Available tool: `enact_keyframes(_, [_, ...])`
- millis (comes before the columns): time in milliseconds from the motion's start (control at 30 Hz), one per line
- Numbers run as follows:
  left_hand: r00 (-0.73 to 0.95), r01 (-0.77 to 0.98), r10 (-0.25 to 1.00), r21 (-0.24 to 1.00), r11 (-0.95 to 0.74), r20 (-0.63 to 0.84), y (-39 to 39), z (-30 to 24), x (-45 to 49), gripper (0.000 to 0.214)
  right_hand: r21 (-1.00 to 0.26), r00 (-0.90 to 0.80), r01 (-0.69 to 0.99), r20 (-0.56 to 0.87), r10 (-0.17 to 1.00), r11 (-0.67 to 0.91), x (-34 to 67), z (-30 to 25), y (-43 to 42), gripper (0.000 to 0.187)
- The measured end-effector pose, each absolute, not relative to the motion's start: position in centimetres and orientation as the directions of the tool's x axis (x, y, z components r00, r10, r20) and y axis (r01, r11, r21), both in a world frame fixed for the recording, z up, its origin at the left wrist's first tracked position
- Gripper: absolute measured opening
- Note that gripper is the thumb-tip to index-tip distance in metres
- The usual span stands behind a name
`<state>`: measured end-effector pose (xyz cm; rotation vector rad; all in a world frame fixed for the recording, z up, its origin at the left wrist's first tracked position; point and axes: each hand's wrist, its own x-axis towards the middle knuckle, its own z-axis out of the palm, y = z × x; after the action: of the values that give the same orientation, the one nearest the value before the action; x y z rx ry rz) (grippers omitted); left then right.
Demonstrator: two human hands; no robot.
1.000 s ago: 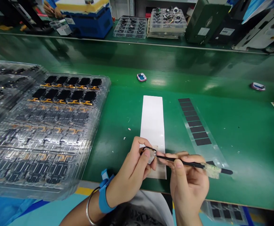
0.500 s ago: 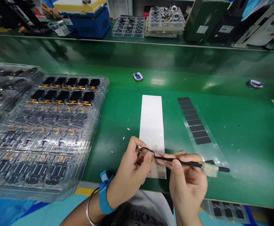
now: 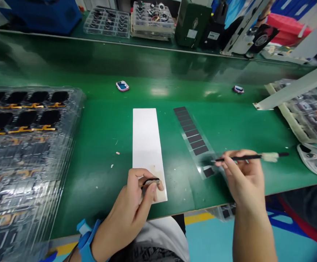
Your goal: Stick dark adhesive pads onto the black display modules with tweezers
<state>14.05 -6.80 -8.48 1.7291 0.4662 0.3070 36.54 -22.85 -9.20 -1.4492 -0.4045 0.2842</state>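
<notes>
My left hand pinches a small black-edged screen between thumb and fingers, above the near end of a long white paper strip. A blue wrist strap circles that wrist. In my right hand is a pair of black tweezers, wrapped near the back end in pale tape. The tips point left, over the lower part of a clear sheet of black rectangular stickers. The lower part of this sheet is blurred, so I cannot tell whether the tips touch a sticker.
Stacked clear trays of black screens with orange flex cables stand at left. Two small watch cases lie farther back. A white post slants in at right near a parts tray. Boxes and trays line the back shelf.
My right hand has moved right with the tweezers, away from the screen in my left hand and over to the sticker sheet. The view has turned right.
</notes>
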Motion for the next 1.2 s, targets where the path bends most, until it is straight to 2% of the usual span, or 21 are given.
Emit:
enact_keyframes(133, [0.94,0.138,0.34,0.925,-0.354,-0.01,-7.3,-7.9,15.0,0.011,-0.999,0.842,0.017,-0.011,0.54,-0.047,35.1,-9.9,-21.5,0.027])
enact_keyframes(267, [0.986,0.022,0.142,0.764,-0.645,0.091,-8.3,-7.9,16.7,0.017,-0.999,0.756,-0.041,-0.032,0.654,-0.002,32.5,-9.6,-19.3,0.021])
enact_keyframes(400, [0.99,-0.045,0.04,0.56,-0.827,0.138,-9.0,-8.9,17.9,0.031,-0.996,0.783,0.004,0.061,0.619,0.093,32.3,-9.1,-19.2,0.018])
enact_keyframes(500, [0.991,-0.024,0.047,0.511,-0.859,0.124,-9.1,-9.6,18.1,0.035,-0.991,0.817,0.117,0.132,0.561,0.063,32.8,-9.3,-20.4,0.017])
enact_keyframes(633, [0.988,-0.041,0.042,0.506,-0.862,0.152,-9.1,-9.8,17.9,0.027,-0.982,0.808,0.183,0.119,0.577,-0.054,32.9,-10.3,-21.8,0.014])
enact_keyframes(767, [0.982,-0.053,0.048,0.505,-0.862,0.185,-9.1,-9.9,17.9,0.019,-0.967,0.801,0.238,0.144,0.581,-0.088,32.6,-10.9,-22.1,0.012])
enact_keyframes(1200, [0.979,-0.032,0.086,0.558,-0.829,0.184,-9.2,-10.2,18.0,0.026,-0.965,0.796,0.24,0.134,0.591,-0.104,32.6,-10.5,-22.1,0.012])
